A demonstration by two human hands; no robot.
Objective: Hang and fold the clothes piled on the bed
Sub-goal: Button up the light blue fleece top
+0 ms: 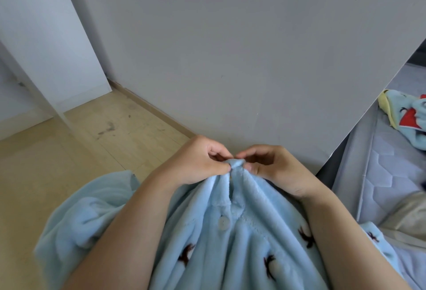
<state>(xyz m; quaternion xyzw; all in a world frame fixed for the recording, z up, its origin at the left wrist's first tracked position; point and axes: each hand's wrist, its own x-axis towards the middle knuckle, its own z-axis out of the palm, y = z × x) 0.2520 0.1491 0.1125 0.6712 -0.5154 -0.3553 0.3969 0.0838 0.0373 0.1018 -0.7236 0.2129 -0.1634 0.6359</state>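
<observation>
A light blue fleece pyjama top with small dark bird prints hangs down in front of me. A round white button sits closed on its front placket. My left hand and my right hand meet at the top edge of the placket, each pinching the fleece between thumb and fingers. A little orange shows in the opening just under my fingers. The lower part of the top runs out of view at the bottom.
A grey wall panel stands right ahead. The bed's quilted mattress lies at the right, with a blue, yellow and red garment on it. Wood floor and a white wardrobe are at the left.
</observation>
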